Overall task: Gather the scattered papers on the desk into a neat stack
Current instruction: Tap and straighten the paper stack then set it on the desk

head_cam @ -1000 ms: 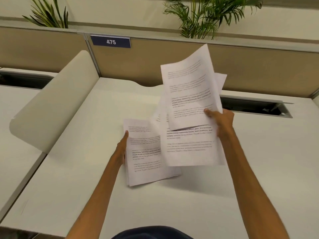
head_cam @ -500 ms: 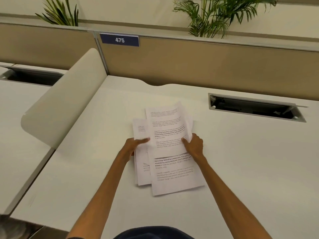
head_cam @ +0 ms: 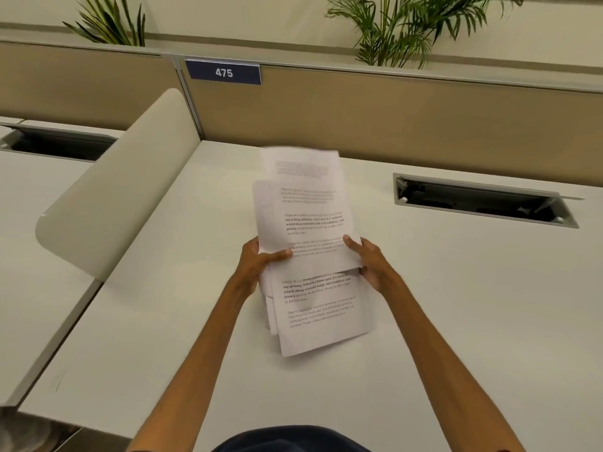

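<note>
Several printed white papers (head_cam: 310,220) are gathered in a loose, uneven bundle over the middle of the white desk (head_cam: 456,305). My left hand (head_cam: 257,259) grips the bundle's left edge, thumb on top. My right hand (head_cam: 368,259) grips its right edge. The upper sheets stick up and away from me, their top edge blurred. Lower sheets (head_cam: 323,314) hang out below my hands, skewed to the right, their near ends against the desk.
A curved beige divider (head_cam: 120,197) stands at the left of the desk. A tan partition (head_cam: 391,119) with a "475" sign (head_cam: 224,72) closes the back. An open cable slot (head_cam: 483,200) lies at the right rear. Plants rise behind the partition.
My right hand brought its raised sheets down onto the ones under my left hand. Both hands now hold the merged bundle by its sides and have tipped its upper part up.
</note>
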The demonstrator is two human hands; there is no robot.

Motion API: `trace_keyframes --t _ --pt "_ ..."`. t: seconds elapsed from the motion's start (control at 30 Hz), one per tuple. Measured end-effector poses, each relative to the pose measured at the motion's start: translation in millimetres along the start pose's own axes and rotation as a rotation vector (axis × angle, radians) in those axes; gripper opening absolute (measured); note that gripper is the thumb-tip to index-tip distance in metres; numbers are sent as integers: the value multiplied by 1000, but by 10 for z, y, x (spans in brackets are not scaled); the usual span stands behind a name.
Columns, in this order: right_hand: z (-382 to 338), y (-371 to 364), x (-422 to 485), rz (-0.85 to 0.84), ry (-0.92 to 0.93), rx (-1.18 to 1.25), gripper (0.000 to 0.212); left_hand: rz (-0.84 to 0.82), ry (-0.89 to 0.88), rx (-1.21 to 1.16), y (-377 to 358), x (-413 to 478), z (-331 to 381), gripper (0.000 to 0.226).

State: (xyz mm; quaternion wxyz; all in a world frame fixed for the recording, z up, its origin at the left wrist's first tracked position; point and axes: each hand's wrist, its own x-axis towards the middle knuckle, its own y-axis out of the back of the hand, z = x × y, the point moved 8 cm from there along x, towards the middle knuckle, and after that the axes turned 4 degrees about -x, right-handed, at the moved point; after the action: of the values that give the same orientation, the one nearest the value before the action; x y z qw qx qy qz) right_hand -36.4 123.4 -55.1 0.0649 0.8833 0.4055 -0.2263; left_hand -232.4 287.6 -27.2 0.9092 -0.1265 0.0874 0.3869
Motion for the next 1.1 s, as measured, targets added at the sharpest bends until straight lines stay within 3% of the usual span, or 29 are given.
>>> trace_keyframes --t 0.1,0.27,0.43,0.63,0.77,0.9,1.1 --pt "-406 0 -164 -97 128 101 46 -67 -76 22 -66 -26 415 49" --pt "-1044 136 -525 -72 362 18 48 -168 -249 135 -219 -147 1095 48" --pt "-1189 126 -670 -81 478 -172 59 -11 -401 2 -356 -203 1372 38" --pt "-1030 241 -648 -28 445 -321 90 104 -373 -58 -437 -149 1278 44" --pt "-1023 226 -674 15 475 -286 62 83 -382 -29 -502 -116 1317 67" --pt "-905 214 -597 102 469 -176 37 64 -354 52 -518 -71 1174 62" --pt "-615 164 -458 166 408 -77 38 76 -233 -19 -473 -57 563 41"
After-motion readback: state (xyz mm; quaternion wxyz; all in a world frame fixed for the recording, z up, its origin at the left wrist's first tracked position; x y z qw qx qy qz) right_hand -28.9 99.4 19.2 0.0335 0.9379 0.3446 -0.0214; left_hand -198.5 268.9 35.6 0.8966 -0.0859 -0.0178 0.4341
